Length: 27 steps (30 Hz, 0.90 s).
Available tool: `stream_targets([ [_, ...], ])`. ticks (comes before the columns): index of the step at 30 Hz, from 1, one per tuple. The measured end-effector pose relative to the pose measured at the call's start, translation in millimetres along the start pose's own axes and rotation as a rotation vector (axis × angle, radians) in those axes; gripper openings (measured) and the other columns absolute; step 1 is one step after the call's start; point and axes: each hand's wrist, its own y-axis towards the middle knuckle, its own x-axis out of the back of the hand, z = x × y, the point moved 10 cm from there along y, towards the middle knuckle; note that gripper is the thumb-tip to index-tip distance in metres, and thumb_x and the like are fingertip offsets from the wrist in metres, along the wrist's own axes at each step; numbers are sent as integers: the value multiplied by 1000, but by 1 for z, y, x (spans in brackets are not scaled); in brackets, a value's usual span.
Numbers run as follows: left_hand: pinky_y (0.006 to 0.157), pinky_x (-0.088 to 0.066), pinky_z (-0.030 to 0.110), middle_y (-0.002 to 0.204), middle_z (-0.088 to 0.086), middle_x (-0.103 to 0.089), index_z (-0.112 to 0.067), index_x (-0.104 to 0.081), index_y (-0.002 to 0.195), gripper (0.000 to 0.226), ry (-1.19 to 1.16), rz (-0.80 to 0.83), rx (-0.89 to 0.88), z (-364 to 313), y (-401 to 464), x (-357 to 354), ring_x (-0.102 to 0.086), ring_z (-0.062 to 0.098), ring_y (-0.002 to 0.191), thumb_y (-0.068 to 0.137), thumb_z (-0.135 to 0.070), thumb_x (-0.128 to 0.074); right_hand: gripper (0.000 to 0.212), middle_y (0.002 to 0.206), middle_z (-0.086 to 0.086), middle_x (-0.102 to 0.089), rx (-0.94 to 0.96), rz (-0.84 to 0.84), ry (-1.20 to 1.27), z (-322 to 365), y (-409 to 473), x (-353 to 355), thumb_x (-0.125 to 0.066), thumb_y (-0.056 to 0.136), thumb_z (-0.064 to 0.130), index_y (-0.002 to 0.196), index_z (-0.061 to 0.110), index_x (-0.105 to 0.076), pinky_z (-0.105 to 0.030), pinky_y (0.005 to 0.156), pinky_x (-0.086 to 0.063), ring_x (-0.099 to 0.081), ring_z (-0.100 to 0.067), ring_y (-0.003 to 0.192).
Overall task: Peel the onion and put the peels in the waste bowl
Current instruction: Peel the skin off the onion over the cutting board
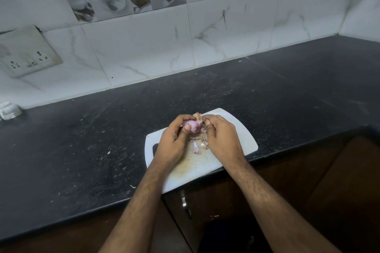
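Note:
A small purple onion (193,126) is held above the white cutting board (244,135). My left hand (174,141) grips it, thumb across its near side and fingers curled over the top. My right hand (221,135) pinches a strip of pale peel (199,116) at the onion's right side, the strip still attached to the onion. Loose peel pieces (197,148) lie on the board between my hands. No waste bowl is visible.
The board overhangs the front edge of the black stone counter (92,139). A small white object (9,110) sits at the far left by the tiled wall. A wall socket (26,59) is at the left. A brown cabinet with a metal handle (184,201) is below the counter.

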Motion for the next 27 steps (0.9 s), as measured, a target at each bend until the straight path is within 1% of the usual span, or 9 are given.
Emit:
stream_targets([
  [3,104,-57,48,123,-6,-74,-25,-69,126,25,7,-9,1,2,1,2,-70,19,118,109,-32,-52,16,91,13,-63,36,-44,25,5,-2,6,-51,106,26,96,22,-62,-19,70,-43,-58,-2,81],
  [6,104,-57,56,125,-2,-73,-24,-69,126,26,-10,-15,-5,3,1,2,-70,25,119,107,-36,-57,10,83,16,-60,9,-64,75,2,-5,12,-61,102,30,98,23,-55,-14,63,-45,-59,1,75],
  [8,105,-56,58,127,0,-73,-25,-70,126,26,-23,-14,-2,4,1,2,-69,27,121,105,-37,-61,6,90,15,-63,35,-30,74,4,-6,8,-63,99,19,104,22,-59,-17,68,-50,-61,-1,79],
  [9,106,-55,58,129,0,-73,-25,-70,127,27,-30,-12,2,5,1,2,-69,26,123,105,-37,-62,11,98,14,-66,59,-17,54,7,-5,5,-61,99,15,108,21,-64,-19,73,-53,-62,-2,84],
  [12,109,-54,58,135,0,-72,-27,-71,128,30,-47,-11,6,5,1,2,-67,25,129,103,-43,-64,18,110,11,-69,64,9,49,8,-4,1,-61,102,23,117,21,-71,-20,80,-56,-65,-3,93],
  [14,109,-54,59,135,0,-72,-28,-72,128,32,-52,-8,4,5,1,2,-66,26,130,103,-45,-64,19,107,11,-71,29,10,112,4,-3,3,-66,100,28,116,21,-74,-23,78,-59,-67,-4,90],
  [19,106,-56,58,134,1,-71,-29,-72,128,30,-49,-11,22,8,2,2,-68,25,127,103,-43,-63,18,98,12,-72,-16,-12,179,1,-6,8,-74,95,25,111,19,-79,-26,69,-62,-69,-2,85],
  [24,105,-56,60,131,2,-72,-33,-72,127,33,-45,-14,23,8,2,2,-69,26,124,100,-51,-65,18,98,9,-75,-7,-19,173,0,-6,8,-75,94,21,111,16,-80,-24,77,-61,-69,-1,86],
  [27,105,-56,60,129,2,-72,-34,-72,126,32,-44,-13,13,7,3,3,-69,27,123,99,-51,-66,18,97,10,-75,-20,-20,186,-1,-6,9,-75,93,21,110,16,-80,-22,75,-61,-69,0,84],
])
